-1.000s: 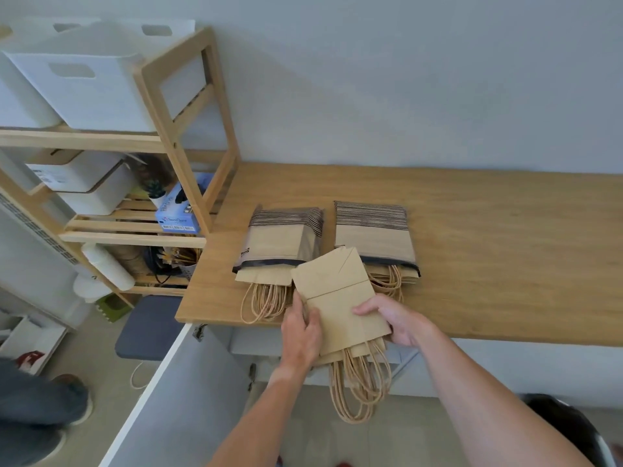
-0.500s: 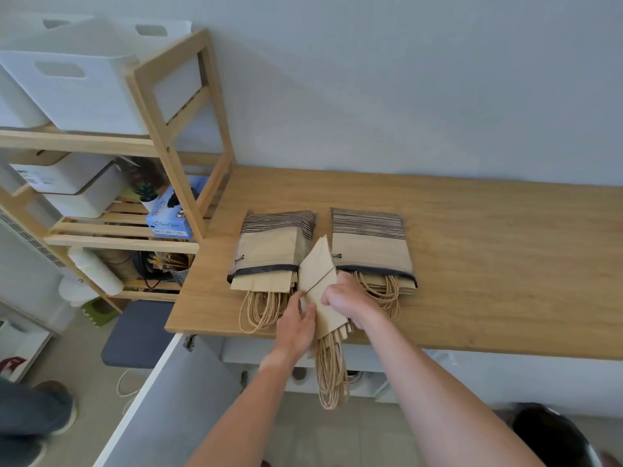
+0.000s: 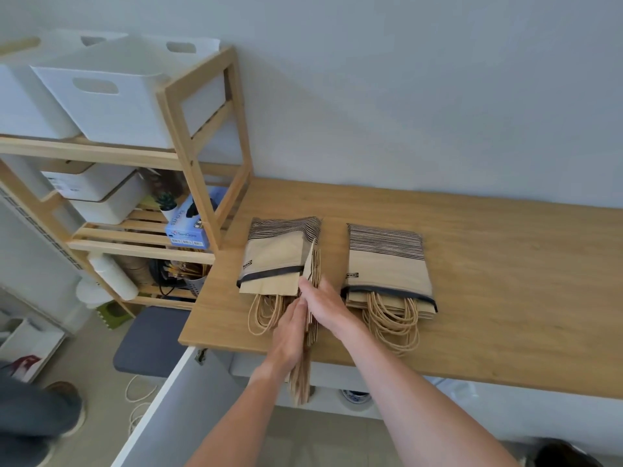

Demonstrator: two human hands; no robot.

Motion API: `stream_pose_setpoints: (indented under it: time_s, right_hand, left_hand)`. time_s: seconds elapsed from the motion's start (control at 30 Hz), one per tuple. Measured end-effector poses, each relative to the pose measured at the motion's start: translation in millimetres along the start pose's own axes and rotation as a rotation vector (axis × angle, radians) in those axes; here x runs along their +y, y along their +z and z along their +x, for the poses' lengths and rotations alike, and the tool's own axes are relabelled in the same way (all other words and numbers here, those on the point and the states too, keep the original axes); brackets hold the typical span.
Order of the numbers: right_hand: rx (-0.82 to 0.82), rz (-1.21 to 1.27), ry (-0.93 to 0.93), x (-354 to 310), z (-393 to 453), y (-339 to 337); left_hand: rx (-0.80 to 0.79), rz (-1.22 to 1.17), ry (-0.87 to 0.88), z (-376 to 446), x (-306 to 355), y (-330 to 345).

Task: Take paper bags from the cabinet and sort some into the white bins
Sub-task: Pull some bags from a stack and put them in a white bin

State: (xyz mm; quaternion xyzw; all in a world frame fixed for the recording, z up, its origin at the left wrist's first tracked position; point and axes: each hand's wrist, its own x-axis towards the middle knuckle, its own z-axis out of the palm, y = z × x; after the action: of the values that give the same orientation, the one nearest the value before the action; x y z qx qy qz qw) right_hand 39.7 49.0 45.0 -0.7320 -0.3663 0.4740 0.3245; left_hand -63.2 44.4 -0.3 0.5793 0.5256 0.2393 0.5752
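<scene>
Since the earlier frames, the held bundle of paper bags (image 3: 309, 281) has been turning from face-up to on edge and is now standing between the two hands, its upper end reaching the right edge of the left stack (image 3: 276, 261) on the wooden counter (image 3: 505, 264). Both hands have been moving forward over the counter's near edge.

The left hand (image 3: 290, 335) is pressing against the left face of the bundle with fingers nearly straight and close together. The right hand (image 3: 325, 306) is lying against the right face, fingers extended toward 11 o'clock; whether the thumb is curling around the bundle cannot be told. The bundle's twisted handles (image 3: 300, 387) are hanging below the counter edge at 6 o'clock of the hands.

The left stack, striped at its far end, is lying flat at 11 o'clock of the hands, its cord handles pointing toward the viewer. The right stack (image 3: 387, 264) is lying flat at 2 o'clock of the hands, apart from the left stack, handles likewise toward the near edge.

The white bins (image 3: 111, 106) are sitting on the top level of the wooden shelf (image 3: 199, 136) at 10 o'clock. A blue box (image 3: 188, 227) is sitting on the middle level. An open white door (image 3: 161, 416) is standing at 7 o'clock, below the counter.
</scene>
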Motion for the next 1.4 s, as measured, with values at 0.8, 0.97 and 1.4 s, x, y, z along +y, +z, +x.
stream_pose_setpoints:
  time_s: [0.8,0.97,1.4]
  right_hand:
    - [0.003,0.382,0.036,41,-2,-3]
    - [0.036,0.380,0.042,41,0,-7]
    - [-0.060,0.585,0.118,58,-7,2]
  left_hand:
    - [-0.186,-0.102,-0.112,-3,-16,4]
    - [-0.114,-0.109,-0.113,-18,-11,-8]
    - [0.017,0.116,0.267,-27,11,-2]
